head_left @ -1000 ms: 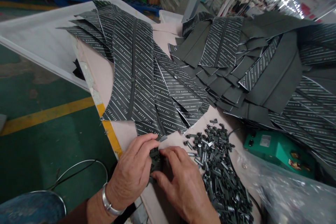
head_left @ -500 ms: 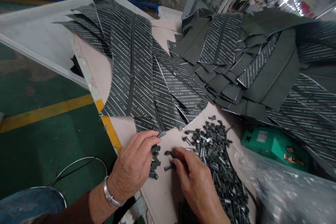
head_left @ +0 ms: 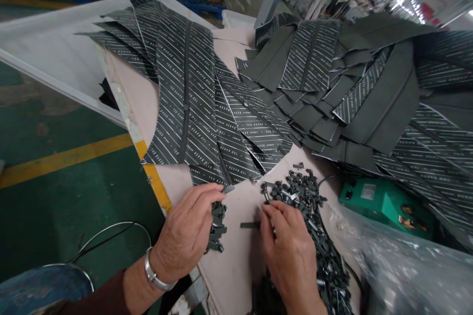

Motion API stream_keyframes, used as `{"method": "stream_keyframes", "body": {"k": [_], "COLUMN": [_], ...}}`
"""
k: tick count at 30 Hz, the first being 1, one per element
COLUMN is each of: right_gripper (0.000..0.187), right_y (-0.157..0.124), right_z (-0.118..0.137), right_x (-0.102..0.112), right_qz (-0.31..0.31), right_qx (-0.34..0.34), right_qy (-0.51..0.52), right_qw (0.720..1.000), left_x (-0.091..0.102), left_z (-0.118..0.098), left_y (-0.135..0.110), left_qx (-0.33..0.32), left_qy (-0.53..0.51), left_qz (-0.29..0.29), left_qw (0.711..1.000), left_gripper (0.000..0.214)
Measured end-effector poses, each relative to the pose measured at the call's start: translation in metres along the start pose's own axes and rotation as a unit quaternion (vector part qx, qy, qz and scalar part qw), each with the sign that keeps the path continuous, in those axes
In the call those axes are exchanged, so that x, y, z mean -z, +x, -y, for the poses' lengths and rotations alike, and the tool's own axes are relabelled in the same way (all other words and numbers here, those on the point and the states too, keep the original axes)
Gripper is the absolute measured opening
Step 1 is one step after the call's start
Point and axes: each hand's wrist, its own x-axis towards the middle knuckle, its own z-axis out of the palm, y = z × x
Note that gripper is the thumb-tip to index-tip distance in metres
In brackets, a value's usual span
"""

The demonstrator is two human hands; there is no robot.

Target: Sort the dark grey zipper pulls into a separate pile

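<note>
My left hand (head_left: 186, 234) rests on the table edge with its fingers curled round a small stack of dark zipper sliders (head_left: 218, 226), thumb and forefinger pinched near one grey slider (head_left: 228, 189). My right hand (head_left: 290, 251) lies on the edge of a heap of loose dark zipper sliders (head_left: 306, 216), fingertips pinching in the heap. A single slider (head_left: 249, 225) lies on the bare table just left of those fingertips. Striped black fabric panels with zippers (head_left: 192, 98) fan out just beyond both hands.
A big pile of dark grey and striped panels (head_left: 362, 83) covers the right of the pink table (head_left: 136, 93). A green box (head_left: 384, 202) and clear plastic bag (head_left: 406, 270) lie at the right. A white bin (head_left: 48, 54) stands left, green floor below.
My right hand has moved away from the left hand, rightward to the heap of sliders. The left hand has stayed in place on its small stack.
</note>
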Motion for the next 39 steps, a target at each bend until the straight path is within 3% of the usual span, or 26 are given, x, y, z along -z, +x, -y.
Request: {"method": "stream_keyframes", "body": {"k": [3,5,7,10,14,21,26,29,34,36,39], "right_gripper": [0.020,0.036,0.041,0.026,0.013,0.013,0.016,0.018,0.030,0.031,0.029], "right_y": [-0.010,-0.015,-0.016,-0.014,-0.010,-0.012,-0.013,-0.013,-0.018,-0.020,-0.023], "right_z": [0.020,0.035,0.044,0.044,0.035,0.029,0.023,0.007,-0.014,-0.005,0.022], "right_x": [0.001,-0.003,-0.010,-0.017,-0.015,-0.009,-0.006,0.003,0.019,0.019,0.006], "right_qz": [0.095,0.138,0.131,0.116,0.145,0.173,0.156,0.123,-0.002,0.028,0.132], "right_qx": [0.009,0.019,0.015,0.007,-0.001,-0.036,-0.061,-0.089,-0.091,-0.045,0.023], "right_qy": [0.154,0.164,0.128,0.118,0.135,0.217,0.229,0.207,0.004,0.040,0.156], "right_qw": [0.983,0.977,0.983,0.986,0.980,0.960,0.959,0.967,0.996,0.998,0.979], "left_x": [0.000,0.000,0.000,0.001,0.000,0.001,0.002,0.002,0.003,0.004,0.005], "left_z": [0.000,0.000,-0.001,0.000,0.002,0.000,0.000,0.001,0.001,0.000,0.000], "left_y": [0.001,0.001,0.001,0.000,-0.002,0.000,0.000,-0.001,-0.002,-0.003,-0.003], "left_qx": [0.005,0.007,0.008,0.008,0.013,0.013,0.032,0.042,0.076,0.084,0.088], "left_qy": [-0.014,-0.017,-0.018,-0.025,-0.023,-0.017,-0.029,-0.042,-0.088,-0.099,-0.107], "left_qz": [-0.002,-0.001,-0.003,0.002,0.005,-0.004,-0.018,-0.021,-0.028,-0.030,-0.029], "left_qw": [1.000,1.000,1.000,1.000,1.000,1.000,0.999,0.998,0.993,0.991,0.990], "left_gripper": [0.036,0.036,0.034,0.034,0.034,0.032,0.029,0.029,0.028,0.028,0.027]}}
